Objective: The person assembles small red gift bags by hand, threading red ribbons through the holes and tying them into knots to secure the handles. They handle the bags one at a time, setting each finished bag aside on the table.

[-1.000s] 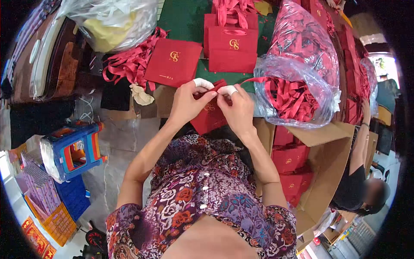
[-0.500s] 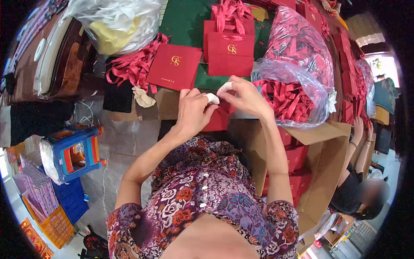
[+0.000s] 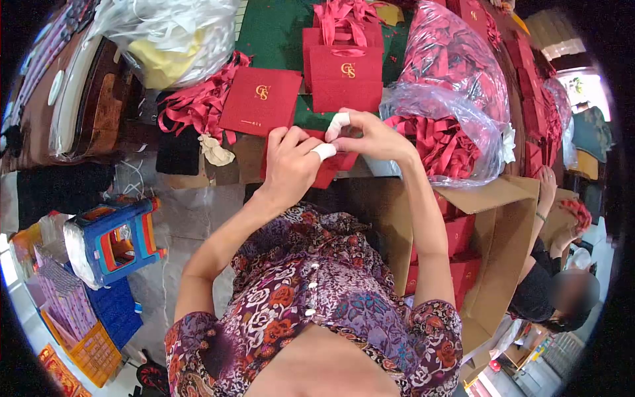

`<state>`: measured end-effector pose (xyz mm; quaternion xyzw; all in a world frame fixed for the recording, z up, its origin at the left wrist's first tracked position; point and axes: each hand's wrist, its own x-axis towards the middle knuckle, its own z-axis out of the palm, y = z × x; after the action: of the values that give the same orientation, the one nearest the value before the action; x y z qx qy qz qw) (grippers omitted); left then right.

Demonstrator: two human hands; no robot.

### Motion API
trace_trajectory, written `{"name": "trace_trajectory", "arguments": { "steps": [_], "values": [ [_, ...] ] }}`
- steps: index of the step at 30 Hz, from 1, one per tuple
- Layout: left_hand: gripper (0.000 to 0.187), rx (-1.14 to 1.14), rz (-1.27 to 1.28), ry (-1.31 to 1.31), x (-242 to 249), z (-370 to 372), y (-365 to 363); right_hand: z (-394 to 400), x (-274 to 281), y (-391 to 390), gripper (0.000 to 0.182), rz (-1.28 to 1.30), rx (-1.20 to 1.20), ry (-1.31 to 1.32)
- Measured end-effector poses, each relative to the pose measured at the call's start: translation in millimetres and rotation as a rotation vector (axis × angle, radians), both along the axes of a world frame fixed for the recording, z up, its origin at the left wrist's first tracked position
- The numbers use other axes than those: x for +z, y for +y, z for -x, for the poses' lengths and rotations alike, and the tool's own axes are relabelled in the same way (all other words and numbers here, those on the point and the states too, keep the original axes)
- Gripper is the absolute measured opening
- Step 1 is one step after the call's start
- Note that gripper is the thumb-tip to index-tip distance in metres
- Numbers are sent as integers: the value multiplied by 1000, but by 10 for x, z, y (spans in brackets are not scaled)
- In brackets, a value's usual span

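Green work surface lies beyond the hands. Left hand grips a red bag between surface and lap; right hand pinches closed beside it, contents indiscernible. Fingertip work on the bag appears underway, calling next for steady left support.

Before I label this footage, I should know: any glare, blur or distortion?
Head view: wide-angle distortion, dark corners; glare on the clear bag of red ribbons; the bright opening at right washed out; the co-worker's head blurred; left hand and right hand fairly sharp.
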<state>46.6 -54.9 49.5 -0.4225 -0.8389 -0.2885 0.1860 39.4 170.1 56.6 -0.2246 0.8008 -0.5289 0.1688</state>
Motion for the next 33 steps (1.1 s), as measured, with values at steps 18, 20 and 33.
{"name": "trace_trajectory", "arguments": {
  "steps": [18, 20, 33],
  "values": [
    [14, 83, -131, -644, -174, 297, -24, -401, -24, 272, 26, -283, -363, 31],
    [15, 88, -164, -631, -256, 367, 17, -554, -107, 327, 22, -578, -268, 302],
    [34, 92, -553, -1172, -395, -261, 101, -269, -56, -314, 20, 231, -673, -316]
  ]
}}
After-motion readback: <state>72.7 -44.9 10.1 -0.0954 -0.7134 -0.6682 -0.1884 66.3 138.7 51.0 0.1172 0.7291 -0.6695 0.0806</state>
